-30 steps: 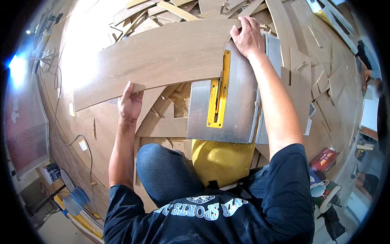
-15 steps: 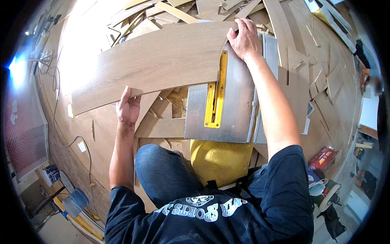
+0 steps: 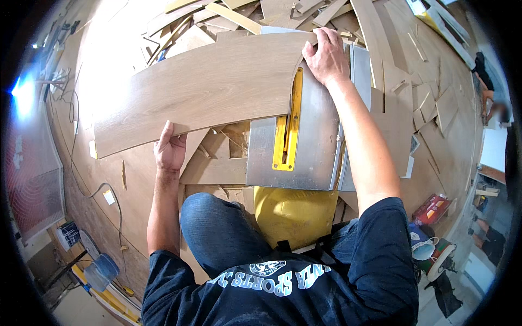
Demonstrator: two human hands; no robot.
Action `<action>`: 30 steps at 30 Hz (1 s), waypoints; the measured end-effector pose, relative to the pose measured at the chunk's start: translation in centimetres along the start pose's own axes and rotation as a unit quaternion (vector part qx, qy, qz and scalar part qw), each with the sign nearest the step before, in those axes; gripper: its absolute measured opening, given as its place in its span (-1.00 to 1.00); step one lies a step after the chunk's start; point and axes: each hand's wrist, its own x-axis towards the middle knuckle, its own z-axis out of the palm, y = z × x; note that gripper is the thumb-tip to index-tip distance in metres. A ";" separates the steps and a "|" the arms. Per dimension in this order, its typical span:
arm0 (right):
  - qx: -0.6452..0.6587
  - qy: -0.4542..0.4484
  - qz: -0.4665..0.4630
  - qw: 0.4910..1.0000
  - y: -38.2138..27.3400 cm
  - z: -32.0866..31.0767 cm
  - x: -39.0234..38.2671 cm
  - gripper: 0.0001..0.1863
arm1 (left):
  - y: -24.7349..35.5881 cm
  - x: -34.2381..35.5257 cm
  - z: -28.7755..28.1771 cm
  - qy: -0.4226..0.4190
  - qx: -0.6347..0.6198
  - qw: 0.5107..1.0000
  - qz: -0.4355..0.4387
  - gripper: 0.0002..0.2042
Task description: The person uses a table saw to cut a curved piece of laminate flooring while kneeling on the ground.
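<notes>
A long light-brown wooden plank lies across the left part of a small table saw with a grey metal top and a yellow insert plate. My left hand grips the plank's near edge at its left half. My right hand presses on the plank's right end, over the far part of the saw top. The plank's left end sticks out over the floor. My bent knee in blue jeans sits just below the saw.
Many offcuts and plank strips litter the wooden floor around and beyond the saw. The saw's yellow body is beside my knee. A cable runs along the floor at left. A blue fan stands lower left; boxes and cups lie at right.
The plank has slid to the left and toward me across the saw top, uncovering more of the yellow insert. Both hands moved along with it.
</notes>
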 end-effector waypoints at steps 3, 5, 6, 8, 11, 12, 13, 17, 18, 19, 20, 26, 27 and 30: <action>-0.007 0.001 0.000 1.000 -0.1 -0.1 -0.1 -0.49 | -0.1 -0.3 0.1 0.002 0.003 1.000 0.004 -0.87; -0.007 0.011 -0.004 1.000 -0.1 0.0 -0.2 -0.50 | 0.0 -0.4 -0.2 -0.001 -0.008 1.000 -0.001 -0.87; -0.010 0.011 -0.009 1.000 0.0 0.0 -0.2 -0.52 | 0.0 -0.4 -0.4 -0.005 -0.006 1.000 0.000 -0.87; -0.006 0.007 -0.012 1.000 -0.1 -0.2 -0.3 -0.52 | 0.0 -0.5 -0.4 -0.013 -0.002 1.000 0.002 -0.87; 0.005 0.012 -0.017 1.000 -0.2 -0.3 -0.7 -0.51 | 0.0 -0.8 -0.3 -0.009 0.000 1.000 0.006 -0.87; 0.011 0.015 -0.019 1.000 -0.2 -0.2 -0.8 -0.51 | 0.0 -0.9 -0.4 -0.005 0.002 1.000 0.007 -0.87; 0.015 0.018 -0.020 1.000 -0.2 -0.2 -0.9 -0.51 | 0.1 -1.0 -0.4 -0.001 0.004 1.000 0.006 -0.87; 0.004 0.020 -0.026 0.999 -0.3 -0.3 -1.1 -0.50 | 0.1 -1.5 -0.3 -0.009 0.006 1.000 0.009 -0.87; -0.001 0.017 -0.029 0.999 -0.3 -0.4 -1.2 -0.50 | 0.1 -1.6 -0.4 -0.008 0.004 1.000 0.009 -0.87; -0.006 0.013 -0.032 0.999 -0.4 -0.6 -1.2 -0.49 | 0.1 -1.7 -0.5 -0.007 0.001 1.000 0.009 -0.87; -0.005 0.016 -0.030 0.999 -0.3 -0.5 -1.3 -0.49 | 0.1 -1.7 -0.7 -0.005 -0.001 1.000 0.009 -0.87; 0.003 0.005 -0.024 1.000 -0.9 -0.8 -2.0 -0.49 | 0.4 -2.3 -1.2 -0.008 0.002 1.000 0.008 -0.87; 0.005 0.002 -0.026 1.000 -0.9 -0.9 -2.0 -0.48 | 0.4 -2.4 -1.2 -0.004 0.006 1.000 0.011 -0.87; 0.008 0.008 -0.034 0.999 -1.2 -1.1 -2.4 -0.51 | 0.5 -2.9 -1.1 0.015 0.011 1.000 0.020 -0.86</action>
